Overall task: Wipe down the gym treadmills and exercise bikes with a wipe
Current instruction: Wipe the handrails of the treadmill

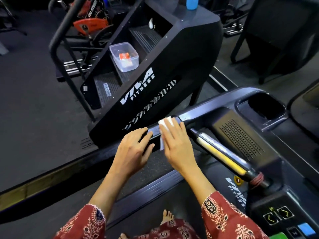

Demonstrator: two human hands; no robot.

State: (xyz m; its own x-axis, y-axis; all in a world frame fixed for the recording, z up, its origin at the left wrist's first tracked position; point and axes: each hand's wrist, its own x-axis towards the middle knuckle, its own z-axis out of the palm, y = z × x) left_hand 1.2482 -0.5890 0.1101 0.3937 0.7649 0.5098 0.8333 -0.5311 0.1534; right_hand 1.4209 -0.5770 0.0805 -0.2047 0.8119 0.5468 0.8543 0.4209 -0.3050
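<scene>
Left hand (pixel 133 150) on handrail (pixel 198 112); right hand (pixel 176 145) over half-hidden wipe (pixel 165 124).

The person wears a loose brick-red fabric garment (pixel 170 229), block-printed all over with cream and black floral motifs. Its wide left sleeve (pixel 82 223) ends partway along the forearm in a cream-edged hem, with one dark blue-black medallion printed close to the edge. The equally wide right sleeve (pixel 224 217) carries the same print, and its hem is bordered by a band of rounded black motifs outlined in cream. Beyond each hem the forearm is uncovered down to the left hand (pixel 133 152) and the right hand (pixel 177 147). Below the garment's front edge show the toes of a bare foot (pixel 167 216).
</scene>
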